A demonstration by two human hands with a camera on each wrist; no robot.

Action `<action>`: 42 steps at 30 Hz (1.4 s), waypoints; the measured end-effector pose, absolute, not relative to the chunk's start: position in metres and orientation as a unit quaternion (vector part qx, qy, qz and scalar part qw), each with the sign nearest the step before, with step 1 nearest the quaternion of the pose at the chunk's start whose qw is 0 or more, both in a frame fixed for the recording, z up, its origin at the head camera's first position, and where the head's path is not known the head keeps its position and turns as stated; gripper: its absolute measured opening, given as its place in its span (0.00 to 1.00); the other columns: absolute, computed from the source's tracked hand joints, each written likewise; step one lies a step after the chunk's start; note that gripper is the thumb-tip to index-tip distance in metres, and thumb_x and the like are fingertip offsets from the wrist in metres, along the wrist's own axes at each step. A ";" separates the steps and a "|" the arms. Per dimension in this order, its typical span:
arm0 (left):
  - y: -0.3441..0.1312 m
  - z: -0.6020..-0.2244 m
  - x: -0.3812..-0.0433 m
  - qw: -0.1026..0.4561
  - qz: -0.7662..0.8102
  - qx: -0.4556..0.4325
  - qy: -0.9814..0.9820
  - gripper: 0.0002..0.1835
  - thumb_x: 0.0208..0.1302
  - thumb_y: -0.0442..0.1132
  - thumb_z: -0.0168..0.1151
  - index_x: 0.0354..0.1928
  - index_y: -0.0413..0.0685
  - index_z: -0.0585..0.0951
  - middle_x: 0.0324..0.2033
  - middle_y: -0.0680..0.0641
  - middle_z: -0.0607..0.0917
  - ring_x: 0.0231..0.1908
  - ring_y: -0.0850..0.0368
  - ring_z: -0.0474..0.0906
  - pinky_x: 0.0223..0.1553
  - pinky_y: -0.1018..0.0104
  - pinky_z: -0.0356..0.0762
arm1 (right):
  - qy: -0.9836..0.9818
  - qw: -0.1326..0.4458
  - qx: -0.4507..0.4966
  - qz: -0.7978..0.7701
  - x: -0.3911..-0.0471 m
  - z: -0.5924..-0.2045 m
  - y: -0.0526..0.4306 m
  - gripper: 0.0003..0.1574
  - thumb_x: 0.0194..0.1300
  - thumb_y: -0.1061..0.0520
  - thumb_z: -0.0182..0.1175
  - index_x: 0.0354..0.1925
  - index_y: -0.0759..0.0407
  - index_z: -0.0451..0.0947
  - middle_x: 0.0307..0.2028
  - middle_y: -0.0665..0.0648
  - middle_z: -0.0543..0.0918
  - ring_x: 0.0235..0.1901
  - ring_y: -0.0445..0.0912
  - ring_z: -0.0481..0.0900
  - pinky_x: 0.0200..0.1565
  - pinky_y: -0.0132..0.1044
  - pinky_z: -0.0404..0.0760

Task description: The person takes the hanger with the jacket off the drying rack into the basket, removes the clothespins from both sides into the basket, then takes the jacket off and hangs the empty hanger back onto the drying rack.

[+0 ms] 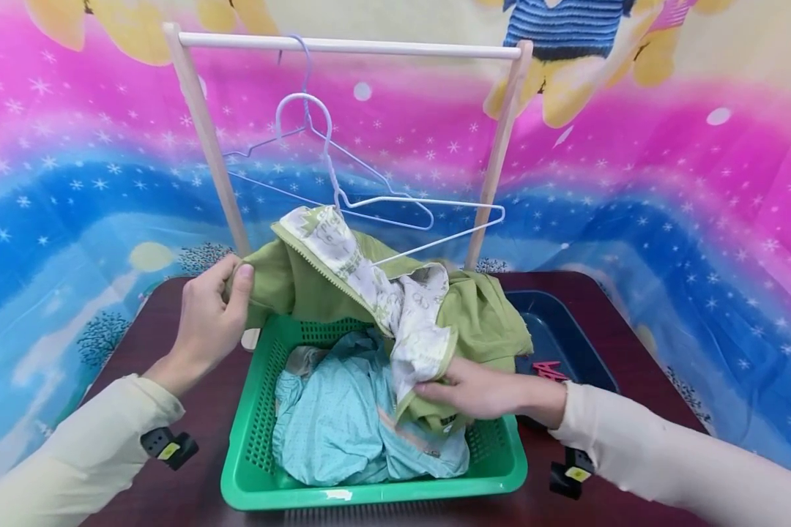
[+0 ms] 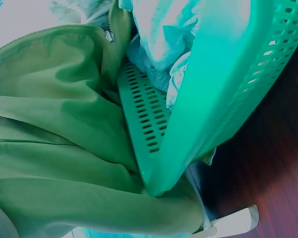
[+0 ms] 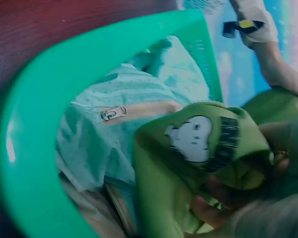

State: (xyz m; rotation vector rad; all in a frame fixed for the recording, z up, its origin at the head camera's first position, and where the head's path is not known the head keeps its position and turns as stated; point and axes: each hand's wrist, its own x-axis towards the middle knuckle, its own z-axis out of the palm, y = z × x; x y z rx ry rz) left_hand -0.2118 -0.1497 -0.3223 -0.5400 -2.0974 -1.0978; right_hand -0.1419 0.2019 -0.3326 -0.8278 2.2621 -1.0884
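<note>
A green zip jacket (image 1: 316, 296) with a white cartoon-print lining is spread above a green basket (image 1: 237, 454). My left hand (image 1: 214, 315) pinches the jacket at its left side. With thumb and fingers, my right hand (image 1: 481, 389) grips the front edge near the printed lining. A white hanger (image 1: 435, 199) stands up out of the jacket, its right arm exposed and its left arm hidden by cloth. The right wrist view shows a cartoon dog patch (image 3: 192, 139) on the jacket. Light blue clothes (image 1: 332, 432), one with a zip pull (image 3: 114, 113), lie in the basket.
Behind the basket stands a wooden rack with a white rail (image 1: 382, 47); a purple hanger (image 1: 307, 73) hangs from it. At the right, a dark blue tray (image 1: 567, 329) with red pieces (image 1: 548, 370) sits on the dark table (image 1: 191, 468). A patterned cloth backdrop (image 1: 699, 183) surrounds the table.
</note>
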 end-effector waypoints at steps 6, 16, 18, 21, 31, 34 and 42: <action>-0.147 -0.323 -0.208 0.329 -0.421 -0.230 -0.814 0.17 0.74 0.32 0.53 0.22 0.44 0.70 0.13 0.54 0.62 0.14 0.65 0.54 0.18 0.71 0.53 | 0.831 0.346 -0.304 -0.311 -0.149 -0.339 0.189 0.24 0.81 0.54 0.47 0.70 0.54 0.67 0.64 0.54 0.72 0.60 0.41 0.69 0.61 0.32 0.69; -0.147 -0.322 -0.210 0.332 -0.387 -0.250 -0.823 0.15 0.72 0.33 0.54 0.24 0.46 0.74 0.11 0.56 0.62 0.13 0.67 0.53 0.16 0.70 0.51 | 0.814 0.452 -0.298 -0.211 -0.160 -0.341 0.184 0.26 0.78 0.46 0.52 0.70 0.44 0.66 0.67 0.44 0.70 0.64 0.34 0.66 0.64 0.29 0.67; -0.148 -0.322 -0.211 0.337 -0.382 -0.248 -0.824 0.15 0.72 0.33 0.54 0.23 0.46 0.74 0.11 0.56 0.62 0.13 0.67 0.53 0.16 0.70 0.51 | 0.813 0.460 -0.295 -0.200 -0.159 -0.340 0.186 0.34 0.76 0.44 0.55 0.75 0.43 0.60 0.74 0.44 0.63 0.71 0.35 0.61 0.68 0.30 0.65; -0.148 -0.322 -0.213 0.340 -0.378 -0.245 -0.825 0.15 0.71 0.33 0.54 0.23 0.46 0.74 0.11 0.56 0.62 0.13 0.67 0.52 0.16 0.70 0.50 | 0.806 0.457 -0.321 -0.195 -0.157 -0.336 0.191 0.42 0.74 0.43 0.59 0.78 0.45 0.54 0.76 0.45 0.59 0.73 0.35 0.57 0.71 0.31 0.62; -0.146 -0.322 -0.214 0.339 -0.373 -0.239 -0.830 0.15 0.70 0.34 0.55 0.21 0.47 0.73 0.11 0.56 0.61 0.14 0.68 0.52 0.16 0.70 0.51 | 0.841 0.358 -0.337 -0.225 -0.151 -0.282 0.225 0.16 0.73 0.42 0.59 0.44 0.50 0.85 0.29 0.41 0.81 0.31 0.33 0.78 0.41 0.29 0.78; -0.146 -0.322 -0.215 0.339 -0.372 -0.243 -0.829 0.16 0.69 0.35 0.54 0.21 0.47 0.73 0.11 0.57 0.60 0.13 0.68 0.51 0.16 0.70 0.50 | 0.877 0.239 -0.338 -0.243 -0.151 -0.270 0.235 0.15 0.74 0.45 0.58 0.45 0.51 0.86 0.38 0.45 0.88 0.38 0.37 0.84 0.44 0.33 0.83; -0.144 -0.322 -0.217 0.341 -0.370 -0.254 -0.826 0.18 0.68 0.36 0.54 0.17 0.49 0.69 0.10 0.57 0.59 0.13 0.68 0.50 0.15 0.70 0.48 | 0.907 -0.112 -0.272 -0.302 -0.165 -0.258 0.249 0.07 0.72 0.60 0.60 0.37 0.53 0.85 0.26 0.48 0.80 0.24 0.39 0.72 0.27 0.32 0.74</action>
